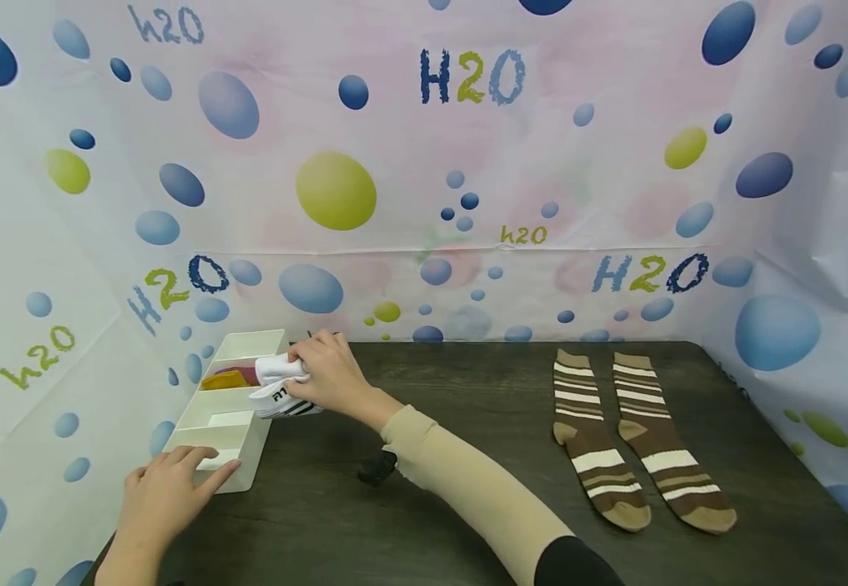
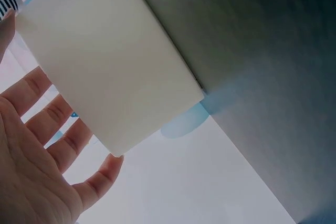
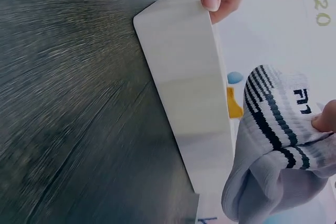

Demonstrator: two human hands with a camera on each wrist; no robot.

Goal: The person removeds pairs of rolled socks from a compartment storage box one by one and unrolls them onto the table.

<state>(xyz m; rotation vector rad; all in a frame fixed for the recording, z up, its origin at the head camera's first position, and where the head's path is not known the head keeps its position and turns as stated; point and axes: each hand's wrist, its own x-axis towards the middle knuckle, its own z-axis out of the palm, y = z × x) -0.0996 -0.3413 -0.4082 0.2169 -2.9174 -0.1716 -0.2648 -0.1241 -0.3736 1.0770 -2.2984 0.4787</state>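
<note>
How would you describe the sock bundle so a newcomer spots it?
On the dark table, find the divided white box at the person's left. At its right edge, the right hand holds the white sock bundle. Its black stripes and lettering set it apart from the orange item in the box and the brown striped socks lying flat.

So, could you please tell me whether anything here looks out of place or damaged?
Nothing stands out: the brown striped socks lie flat side by side, the white compartment organizer stands upright, and the right hand holds the white sock bundle. No spill or damage shows.
</note>
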